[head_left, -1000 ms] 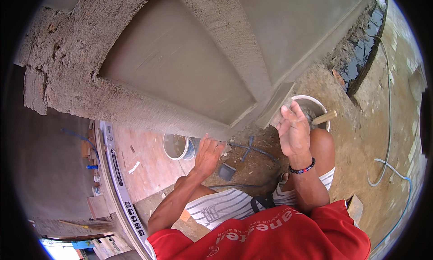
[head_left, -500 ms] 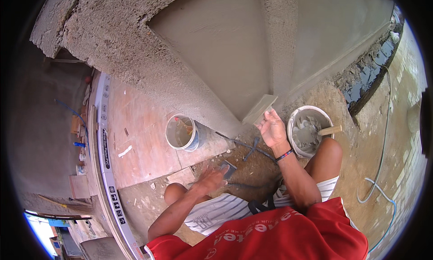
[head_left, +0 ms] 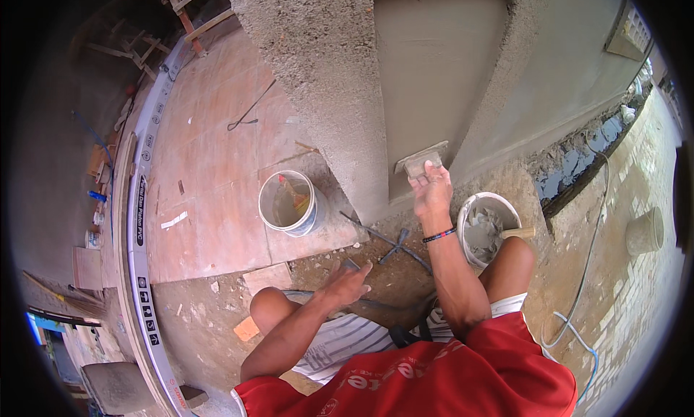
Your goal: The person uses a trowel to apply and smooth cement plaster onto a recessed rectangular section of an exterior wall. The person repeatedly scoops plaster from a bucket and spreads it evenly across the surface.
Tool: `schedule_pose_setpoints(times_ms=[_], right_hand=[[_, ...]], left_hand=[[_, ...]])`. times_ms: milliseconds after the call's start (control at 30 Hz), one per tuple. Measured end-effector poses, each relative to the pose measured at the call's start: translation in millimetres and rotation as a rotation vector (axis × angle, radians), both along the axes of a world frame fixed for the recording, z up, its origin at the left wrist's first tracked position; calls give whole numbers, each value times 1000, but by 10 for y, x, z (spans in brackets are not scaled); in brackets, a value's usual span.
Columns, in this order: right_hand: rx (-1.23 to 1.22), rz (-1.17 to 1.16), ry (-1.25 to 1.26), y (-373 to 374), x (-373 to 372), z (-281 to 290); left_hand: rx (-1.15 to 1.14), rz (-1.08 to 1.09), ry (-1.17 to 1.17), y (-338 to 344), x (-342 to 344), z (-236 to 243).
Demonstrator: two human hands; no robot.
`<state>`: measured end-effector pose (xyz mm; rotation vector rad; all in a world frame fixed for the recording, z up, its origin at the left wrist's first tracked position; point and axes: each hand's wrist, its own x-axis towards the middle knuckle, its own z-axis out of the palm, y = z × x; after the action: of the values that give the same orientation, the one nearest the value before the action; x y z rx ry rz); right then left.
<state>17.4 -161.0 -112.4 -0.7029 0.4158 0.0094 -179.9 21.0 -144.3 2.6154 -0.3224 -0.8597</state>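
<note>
Head view, right hand holding float, room between recess edges

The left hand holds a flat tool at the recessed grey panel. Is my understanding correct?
Not quite: the head view shows the right hand, not the left hand, holding the flat tool at the recessed grey panel.

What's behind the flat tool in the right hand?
Smooth grey recessed panel, visible above and below the flat tool. Tool and right hand cover the patch directly behind; its finish can't be seen.
</note>
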Motion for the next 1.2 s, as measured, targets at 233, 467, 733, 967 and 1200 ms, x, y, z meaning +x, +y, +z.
schedule_pose_setpoints(times_ms=[233, 467, 733, 967, 1200], right_hand=[[-55, 23, -538, -257, -260, 1310], [-2, 70, -110, -507, -238, 79], [1, 76, 69, -339, 74, -525], [-74, -1, -155, -156, 70, 768], [-81, 77, -658, -188, 39, 2508]], left_hand=[[27, 5, 169, -116, 124, 188], [-36, 57, 141, -103, 211, 188], [-28, 5, 52, -133, 161, 46], [-51, -11, 19, -133, 189, 48], [-43, -13, 103, -234, 266, 192]])
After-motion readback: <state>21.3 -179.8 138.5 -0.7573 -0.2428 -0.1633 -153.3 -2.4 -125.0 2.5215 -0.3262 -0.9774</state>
